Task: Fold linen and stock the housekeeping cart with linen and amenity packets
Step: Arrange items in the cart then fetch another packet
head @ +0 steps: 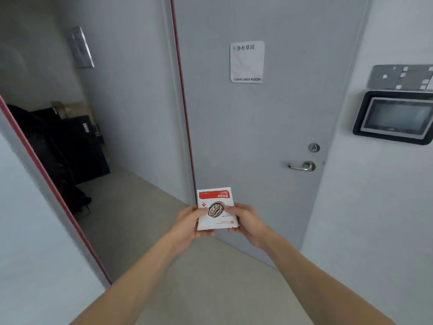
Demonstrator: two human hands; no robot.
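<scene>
Both hands, the left hand (187,221) and the right hand (246,219), pinch a small stack of white paper amenity packets with red bands and a coffee-bean print (215,207), held in mid-air before the grey door (246,137) signed "CLEAN LINEN ROOM". No housekeeping cart or linen shows (the door's leaf stands closed), so I judge the stocking barely begun: the packets are in hand but not yet placed, and folding is unseen.

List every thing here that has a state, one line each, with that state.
Amenity packets: held upright in front of the person, printed side toward the camera, print upside down.
Left hand: grips the packets' left edge.
Right hand: grips the packets' right edge.
Linen room door: swung open, sign facing the camera.
Door handle: level, not pressed.
Wall screen: dark.
</scene>
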